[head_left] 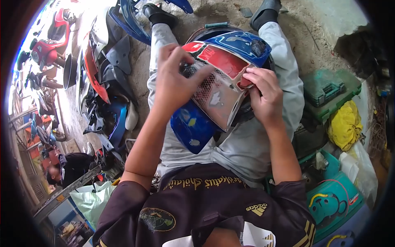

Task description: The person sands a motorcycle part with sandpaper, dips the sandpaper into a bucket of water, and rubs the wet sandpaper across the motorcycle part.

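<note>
Painted panel [224, 92] on the lap [245, 144].
Left hand [175, 78]: thumb and fingers parted over the panel's left side, holding nothing visible. Right hand [266, 95]: fingers curled at right edge; grip cannot be determined.

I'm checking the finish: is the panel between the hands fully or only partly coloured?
Only partly: the panel shows solid red toward its far end, but dull, pale, patchy areas across its middle.
</note>
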### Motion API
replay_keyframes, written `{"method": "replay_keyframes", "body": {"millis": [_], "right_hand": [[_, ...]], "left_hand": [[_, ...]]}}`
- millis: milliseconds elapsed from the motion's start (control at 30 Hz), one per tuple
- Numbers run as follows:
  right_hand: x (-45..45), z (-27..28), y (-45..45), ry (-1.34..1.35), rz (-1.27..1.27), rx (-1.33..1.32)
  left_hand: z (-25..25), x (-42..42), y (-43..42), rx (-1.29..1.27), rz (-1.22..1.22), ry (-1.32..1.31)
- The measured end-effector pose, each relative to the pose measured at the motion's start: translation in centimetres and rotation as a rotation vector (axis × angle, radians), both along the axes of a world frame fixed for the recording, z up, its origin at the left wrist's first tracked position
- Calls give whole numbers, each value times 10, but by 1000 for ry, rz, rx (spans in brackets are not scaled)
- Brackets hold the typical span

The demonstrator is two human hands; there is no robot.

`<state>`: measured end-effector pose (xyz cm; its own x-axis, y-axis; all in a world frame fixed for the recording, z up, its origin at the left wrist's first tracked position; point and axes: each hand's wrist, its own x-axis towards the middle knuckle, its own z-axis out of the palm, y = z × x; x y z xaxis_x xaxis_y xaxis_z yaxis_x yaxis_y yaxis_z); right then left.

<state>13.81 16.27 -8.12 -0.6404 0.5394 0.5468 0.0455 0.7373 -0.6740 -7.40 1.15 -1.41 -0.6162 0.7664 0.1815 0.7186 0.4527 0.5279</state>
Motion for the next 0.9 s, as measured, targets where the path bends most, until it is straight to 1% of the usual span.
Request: {"method": "replay_keyframes", "body": {"millis": [67,100,167,200,267,300,400,533,567,700,800,900], "right_hand": [[-2,2,11,0,43,21],[-6,5,20,3,74,44],[-13,7,39,10,136,86],[-13,7,41,5,207,97],[-17,10,42,-1,358,127],[-16,13,37,-45,405,177],[-25,12,53,-67,406,246],[-28,14,59,-15,493,255],[-26,19,53,-13,559,287],[-43,-1,85,-18,432,279],[-31,17,55,21,621,317],[-41,9,75,-22,554,271]], "left_hand": [[-10,15,7,16,-96,211],[-11,19,8,58,-82,143],[-11,23,8,16,-157,196],[-10,26,6,-7,-190,222],[-4,36,5,-40,-172,234],[-1,39,5,-61,-170,250],[-1,49,2,-109,-105,248],[-1,50,3,-148,-94,255],[-2,50,2,-165,-99,259],[1,49,6,-205,-116,239],[-2,48,8,-191,-109,226],[1,47,10,-236,-115,220]]}}
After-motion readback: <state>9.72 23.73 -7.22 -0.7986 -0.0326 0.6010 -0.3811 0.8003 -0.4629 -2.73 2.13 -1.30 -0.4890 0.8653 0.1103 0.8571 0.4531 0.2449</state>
